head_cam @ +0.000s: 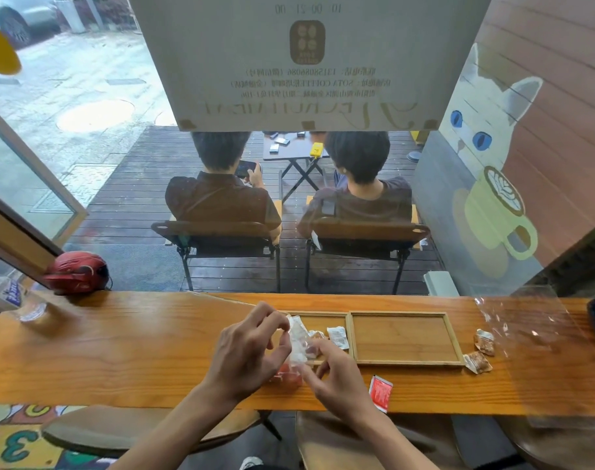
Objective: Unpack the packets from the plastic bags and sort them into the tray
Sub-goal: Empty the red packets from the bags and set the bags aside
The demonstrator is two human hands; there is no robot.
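Observation:
My left hand (252, 347) and my right hand (336, 371) both pinch a small clear plastic bag (297, 340) just above the counter; red packets (285, 376) show through its lower end. Behind it lies a wooden tray (406, 313) with two compartments. The left compartment holds a white packet (338, 336) and a brown packet (318, 334); the right compartment is bare. A red packet (380, 392) lies at the counter's front edge. Two brown packets (485, 341) (478, 361) lie to the right of the tray.
An empty clear plastic bag (526, 320) lies at the right of the wooden counter (119, 351). A red helmet (77, 272) and a plastic cup (4, 293) stand at the far left. Two people sit outside the window. Stools (136, 432) are below.

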